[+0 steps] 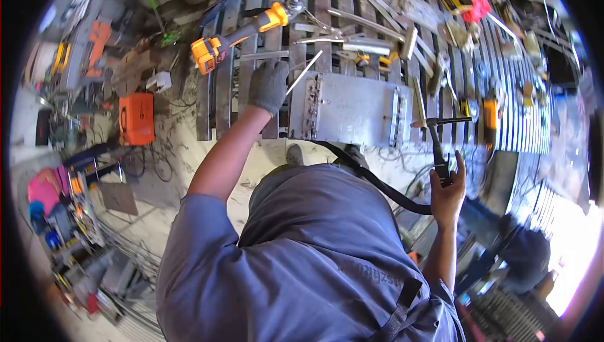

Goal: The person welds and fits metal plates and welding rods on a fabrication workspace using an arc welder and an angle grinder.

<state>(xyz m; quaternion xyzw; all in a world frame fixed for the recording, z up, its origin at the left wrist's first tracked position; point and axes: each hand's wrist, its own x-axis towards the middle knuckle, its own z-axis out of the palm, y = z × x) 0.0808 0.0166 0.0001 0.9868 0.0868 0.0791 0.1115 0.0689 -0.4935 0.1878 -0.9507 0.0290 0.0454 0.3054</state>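
Torch point(438, 153), slim and black with a T-shaped head, stands right of centre in the frame, grasped near its lower end by the bare right hand point(448, 196), whose thumb and one finger stretch up on either side of the handle. Its pale, pinkish nozzle points left toward the right edge of a metal plate point(352, 110) (whether the two touch, I cannot tell). A black cable point(384, 190) curves from below the plate across the middle of the frame to the right hand. The plate lies flat at the near edge of the slatted tabletop point(204, 115), with a notched strip along its left side and another along its right. Just left of the plate, the left hand point(268, 85), in a dark grey glove, rests over the slats with its fingers bent; a thin, pale rod point(308, 68) slants from beside it toward the upper right (I cannot tell whether the fingers grip it). Farther up and left lies a yellow-and-black power tool point(242, 35), and right of that, in the upper middle, a metal cylinder point(366, 47) among loose bars. An orange case point(136, 120) sits on the floor at the left of the frame.
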